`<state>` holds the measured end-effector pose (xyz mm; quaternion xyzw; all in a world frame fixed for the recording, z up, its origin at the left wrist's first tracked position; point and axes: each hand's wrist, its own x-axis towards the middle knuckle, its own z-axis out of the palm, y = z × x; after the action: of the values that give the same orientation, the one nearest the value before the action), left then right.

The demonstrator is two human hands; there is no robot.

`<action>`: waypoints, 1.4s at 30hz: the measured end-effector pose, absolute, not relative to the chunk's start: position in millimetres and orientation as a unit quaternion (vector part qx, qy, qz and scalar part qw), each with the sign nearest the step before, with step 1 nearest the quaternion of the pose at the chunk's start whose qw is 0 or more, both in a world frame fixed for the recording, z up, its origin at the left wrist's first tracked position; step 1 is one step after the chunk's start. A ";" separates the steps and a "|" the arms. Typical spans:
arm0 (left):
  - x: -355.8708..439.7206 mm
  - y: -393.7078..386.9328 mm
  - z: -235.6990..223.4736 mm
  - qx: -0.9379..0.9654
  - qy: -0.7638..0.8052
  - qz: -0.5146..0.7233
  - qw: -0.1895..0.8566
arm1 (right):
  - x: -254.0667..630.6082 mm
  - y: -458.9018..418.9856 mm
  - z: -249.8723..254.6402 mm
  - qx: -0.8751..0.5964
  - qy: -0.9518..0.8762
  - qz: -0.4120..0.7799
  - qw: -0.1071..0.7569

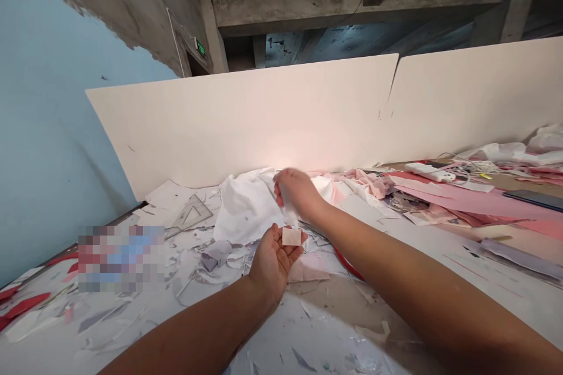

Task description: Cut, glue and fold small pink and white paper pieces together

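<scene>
Pale piece (291,237) lies on uncurled fingers of left hand (273,263), right hand (299,194) above — blurred (can't tell its grip).

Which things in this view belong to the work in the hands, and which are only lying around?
In the work:
- small pale piece on the left hand
- right hand, blurred, above

Apparently just lying around:
- clear set square
- white power strip

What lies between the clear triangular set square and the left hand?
The head view shows loose white scraps, a crumpled greyish-purple piece and the white cloth's lower edge between the set square and left hand.
</scene>
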<state>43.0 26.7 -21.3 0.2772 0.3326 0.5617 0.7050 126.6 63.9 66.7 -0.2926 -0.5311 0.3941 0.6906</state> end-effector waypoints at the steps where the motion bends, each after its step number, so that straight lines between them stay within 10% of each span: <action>1: 42.9 26.8 -21.2 0.278 0.333 0.560 0.706 | 125.1 61.5 66.9 -0.294 -0.540 0.401 0.679; 7: 43.1 28.7 -21.4 0.275 0.336 0.544 0.718 | 132.0 35.5 83.6 -0.133 -0.558 0.274 0.772; 15: 45.6 27.0 -19.8 0.273 0.321 0.562 0.712 | 124.7 87.3 49.3 -0.315 -0.517 0.489 0.627; 42: 43.0 24.7 -16.7 0.262 0.299 0.548 0.736 | 121.6 89.1 30.7 -0.289 -0.542 0.416 0.671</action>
<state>43.0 24.7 -16.7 0.2618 0.2994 0.5477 0.7361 121.6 89.1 30.7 -0.2891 -0.5417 0.4157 0.6710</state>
